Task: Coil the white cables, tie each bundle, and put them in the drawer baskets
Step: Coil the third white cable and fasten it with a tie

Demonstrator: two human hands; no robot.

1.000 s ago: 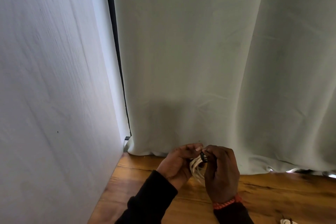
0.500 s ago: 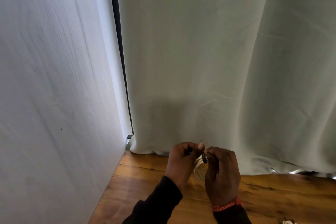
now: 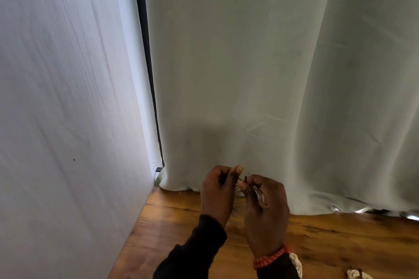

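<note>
Pinching a thin black tie (image 3: 245,178) between them above the brown wooden tabletop (image 3: 340,240), left hand (image 3: 218,190) and right hand (image 3: 264,208) grip a coiled white cable bundle (image 3: 258,192), tying unfinished; one tied white coil (image 3: 358,275) awaits basketing.

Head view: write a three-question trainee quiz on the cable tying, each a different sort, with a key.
1. True or false: the white cable bundle lies flat on the wooden table.
2. What is pinched between the two hands? A) black tie B) scissors C) tape roll
3. Fill in: the orange bracelet is on the ___ wrist.

Key
1. False: the right hand holds it above the table.
2. A: the left hand and the right hand's fingers meet at it.
3. Right.
</note>
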